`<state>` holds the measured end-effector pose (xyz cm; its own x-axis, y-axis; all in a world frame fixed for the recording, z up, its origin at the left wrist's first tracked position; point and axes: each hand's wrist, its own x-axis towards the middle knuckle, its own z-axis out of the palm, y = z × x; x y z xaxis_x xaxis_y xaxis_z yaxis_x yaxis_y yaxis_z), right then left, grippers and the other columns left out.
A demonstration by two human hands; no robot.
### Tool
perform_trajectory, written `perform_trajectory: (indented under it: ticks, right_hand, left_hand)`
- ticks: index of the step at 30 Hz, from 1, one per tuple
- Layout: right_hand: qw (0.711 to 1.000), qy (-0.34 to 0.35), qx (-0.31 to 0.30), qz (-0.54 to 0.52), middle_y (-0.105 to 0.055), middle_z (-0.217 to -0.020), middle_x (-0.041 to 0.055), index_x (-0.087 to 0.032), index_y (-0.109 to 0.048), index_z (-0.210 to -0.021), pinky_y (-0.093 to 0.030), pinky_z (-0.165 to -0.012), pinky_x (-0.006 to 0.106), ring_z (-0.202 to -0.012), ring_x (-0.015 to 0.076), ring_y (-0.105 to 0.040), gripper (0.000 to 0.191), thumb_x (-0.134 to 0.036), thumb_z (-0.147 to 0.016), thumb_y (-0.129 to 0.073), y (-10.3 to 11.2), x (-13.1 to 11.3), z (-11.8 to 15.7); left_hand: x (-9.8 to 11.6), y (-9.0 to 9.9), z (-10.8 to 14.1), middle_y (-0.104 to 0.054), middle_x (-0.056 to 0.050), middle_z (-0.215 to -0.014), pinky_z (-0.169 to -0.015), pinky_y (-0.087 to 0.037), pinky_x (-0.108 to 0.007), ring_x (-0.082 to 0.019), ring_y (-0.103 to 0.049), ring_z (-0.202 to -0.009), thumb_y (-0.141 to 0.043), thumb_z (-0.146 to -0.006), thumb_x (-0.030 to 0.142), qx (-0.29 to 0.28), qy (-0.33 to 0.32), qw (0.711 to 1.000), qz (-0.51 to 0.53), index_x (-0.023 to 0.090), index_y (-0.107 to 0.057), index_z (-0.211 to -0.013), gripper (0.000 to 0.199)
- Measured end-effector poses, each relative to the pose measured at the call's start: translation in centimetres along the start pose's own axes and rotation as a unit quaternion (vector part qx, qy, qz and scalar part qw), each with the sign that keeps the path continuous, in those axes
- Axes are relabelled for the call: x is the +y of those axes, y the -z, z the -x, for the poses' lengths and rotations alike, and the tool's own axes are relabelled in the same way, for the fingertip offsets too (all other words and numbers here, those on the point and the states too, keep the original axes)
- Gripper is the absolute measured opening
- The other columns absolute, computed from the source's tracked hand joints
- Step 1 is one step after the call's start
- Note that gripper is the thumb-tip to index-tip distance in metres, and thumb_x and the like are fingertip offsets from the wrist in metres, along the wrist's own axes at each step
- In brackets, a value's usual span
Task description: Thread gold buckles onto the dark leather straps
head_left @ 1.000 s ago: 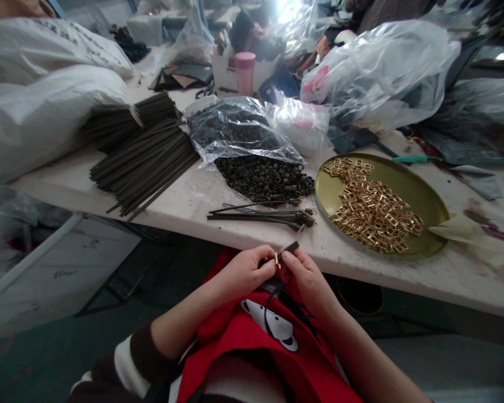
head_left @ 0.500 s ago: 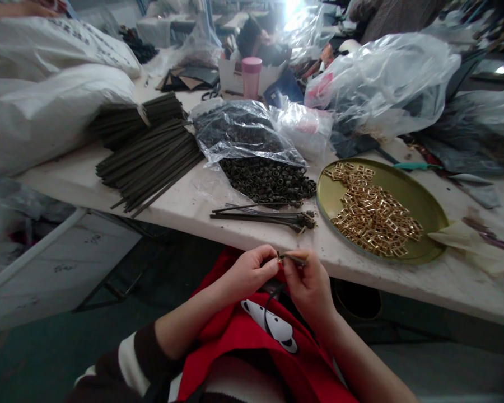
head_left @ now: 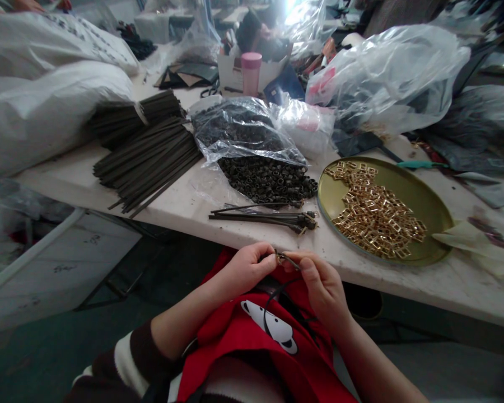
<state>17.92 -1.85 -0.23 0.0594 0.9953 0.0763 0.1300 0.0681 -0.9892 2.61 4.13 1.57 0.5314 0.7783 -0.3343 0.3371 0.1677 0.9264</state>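
Observation:
Over my lap, just off the table edge, my left hand (head_left: 250, 268) is closed, pinching a small gold buckle (head_left: 279, 258) between thumb and fingertips. My right hand (head_left: 324, 286) grips a thin dark strap (head_left: 293, 263) that meets the buckle; whether it runs through the buckle is too small to tell. A dark length hangs in a curve below my hands against the red apron (head_left: 235, 336). On the table beyond lie several dark straps (head_left: 260, 217) with gold buckles at their right ends. Loose gold buckles (head_left: 376, 215) are heaped on a round tray (head_left: 434, 224) to the right.
Small dark loops (head_left: 269, 179) spill from a clear plastic bag (head_left: 243, 126) on the table (head_left: 172, 215). Bundles of dark straps (head_left: 147, 157) lie left, beside white sacks (head_left: 59, 112). A pink-lidded cup (head_left: 251, 75) and a large plastic bag (head_left: 395, 78) stand farther back.
My right hand has shifted slightly right, away from my left, and more of the strap shows between them. My left hand stays nearly in place on the buckle.

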Motion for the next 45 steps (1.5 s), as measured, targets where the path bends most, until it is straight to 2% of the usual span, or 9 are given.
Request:
perform_trajectory:
  ticks: [3,8,18,23,29,33,36,41,45]
  right_hand:
    - [0.998,-0.037,-0.054,-0.004,-0.064,-0.083,0.0023,-0.027,-0.065,-0.096,-0.044,-0.068,0.030,-0.074,0.0179,-0.057,0.019,-0.029,-0.082,-0.053,0.7,0.2,-0.5]
    - [0.983,0.016,-0.164,0.075,-0.064,-0.080,0.0019,-0.027,-0.066,-0.091,-0.044,-0.066,0.028,-0.073,0.0166,-0.057,0.017,-0.022,-0.080,-0.054,1.9,0.1,-1.4]
    - [0.953,0.060,-0.268,0.126,-0.062,-0.080,0.0011,-0.026,-0.063,-0.095,-0.043,-0.064,0.025,-0.071,0.0147,-0.057,0.018,-0.020,-0.081,-0.052,3.0,-0.9,-1.3]
    - [0.960,0.016,-0.257,0.108,-0.061,-0.074,0.0000,-0.022,-0.061,-0.082,-0.043,-0.061,0.023,-0.066,0.0128,-0.054,0.009,-0.024,-0.082,-0.052,2.7,-0.8,-0.7]
    - [0.961,-0.070,-0.251,0.089,-0.053,-0.066,-0.0023,-0.019,-0.053,-0.078,-0.040,-0.056,0.020,-0.060,0.0100,-0.048,0.018,-0.033,-0.085,-0.046,2.4,-0.4,-0.1]
    - [0.965,-0.070,-0.214,0.132,-0.050,-0.062,-0.0040,-0.020,-0.049,-0.073,-0.035,-0.050,0.019,-0.054,0.0087,-0.043,0.013,-0.028,-0.083,-0.047,2.0,-0.3,0.1]
    - [0.968,-0.081,-0.202,0.124,-0.049,-0.060,-0.0048,-0.020,-0.047,-0.072,-0.033,-0.047,0.019,-0.051,0.0079,-0.040,0.012,-0.027,-0.082,-0.047,1.8,0.1,0.2]
    - [0.978,-0.088,-0.162,0.093,-0.051,-0.066,-0.0032,-0.020,-0.048,-0.082,-0.038,-0.049,0.019,-0.056,0.0090,-0.047,0.007,-0.027,-0.080,-0.049,1.4,0.8,0.2]
    - [0.977,-0.057,-0.134,0.158,-0.054,-0.068,-0.0021,-0.020,-0.050,-0.083,-0.041,-0.053,0.020,-0.059,0.0103,-0.051,0.004,-0.022,-0.080,-0.049,1.3,1.1,0.0]
  left_hand:
    - [-0.2,0.0,-0.2,-0.046,0.003,-0.061,-0.053,-0.035,-0.020,-0.010,-0.041,-0.058,-0.045,-0.076,0.031,-0.033,0.021,0.999,0.003,0.014,-0.052,-0.070,0.020]
    - [-0.3,0.0,-0.1,-0.044,0.003,-0.061,-0.053,-0.033,-0.020,-0.009,-0.039,-0.058,-0.044,-0.075,0.028,-0.040,0.029,0.999,-0.009,0.014,-0.052,-0.069,0.018]
    - [0.2,-0.3,0.9,-0.043,0.004,-0.059,-0.052,-0.031,-0.019,-0.009,-0.038,-0.056,-0.044,-0.073,0.023,-0.058,0.039,0.997,-0.030,0.014,-0.051,-0.067,0.013]
    - [-0.4,-0.8,1.3,-0.043,0.005,-0.058,-0.052,-0.032,-0.019,-0.009,-0.038,-0.056,-0.043,-0.072,0.022,-0.057,0.033,0.997,-0.044,0.014,-0.053,-0.069,0.013]
    - [-1.4,-1.2,1.6,-0.044,0.005,-0.059,-0.052,-0.032,-0.019,-0.008,-0.038,-0.055,-0.042,-0.073,0.026,-0.043,0.012,0.997,-0.070,0.015,-0.053,-0.070,0.016]
    - [-1.3,-1.3,1.5,-0.042,0.005,-0.057,-0.051,-0.031,-0.019,-0.008,-0.037,-0.054,-0.043,-0.072,0.027,-0.042,0.011,0.996,-0.073,0.015,-0.052,-0.067,0.016]
    - [-1.0,-1.2,1.4,-0.042,0.005,-0.057,-0.050,-0.030,-0.019,-0.008,-0.037,-0.054,-0.043,-0.072,0.026,-0.042,0.020,0.996,-0.079,0.015,-0.051,-0.067,0.015]
    - [-0.9,-1.0,1.3,-0.041,0.005,-0.058,-0.049,-0.029,-0.019,-0.008,-0.037,-0.055,-0.043,-0.075,0.029,-0.046,0.027,0.995,-0.082,0.014,-0.052,-0.068,0.018]
    - [-1.0,-0.7,1.2,-0.044,0.005,-0.060,-0.051,-0.031,-0.019,-0.009,-0.039,-0.057,-0.042,-0.077,0.030,-0.059,0.015,0.995,-0.081,0.015,-0.053,-0.072,0.019]
